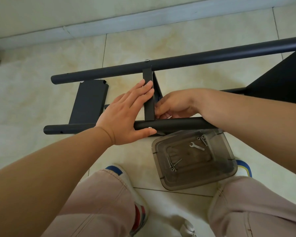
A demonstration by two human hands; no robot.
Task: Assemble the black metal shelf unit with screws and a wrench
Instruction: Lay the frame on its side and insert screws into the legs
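Black metal makes up most of what I can see: two long tubes lie on the tiled floor (41,93), the far tube (178,59) and the near tube (174,124), with flat shelf panels standing on edge between them. The shelf unit is on its side, partly built. One panel (148,94) sits in the middle and spans from tube to tube; a screw head (146,60) shows on the far tube right above it, so I judge that end is already fastened. Another screw (150,127) shows on the near tube just beside my thumb, though I cannot tell how far in it is.

My left hand (126,115) lies open and flat, fingers pressed against the middle panel and thumb along the near tube, bracing rather than gripping. My right hand (174,105) is curled in on the other side of the panel, fingertips pinched at the joint; whether it holds a nut or screw I cannot tell.

To the left, a second panel (88,101) lies loose and tilted, seemingly not yet fixed. A larger black panel (280,82) stands at the right edge.

The smoky plastic box (193,158) near my knees holds the small wrench (196,146) untouched, plus several spare screws (173,165). I reckon a good share of fastening remains.
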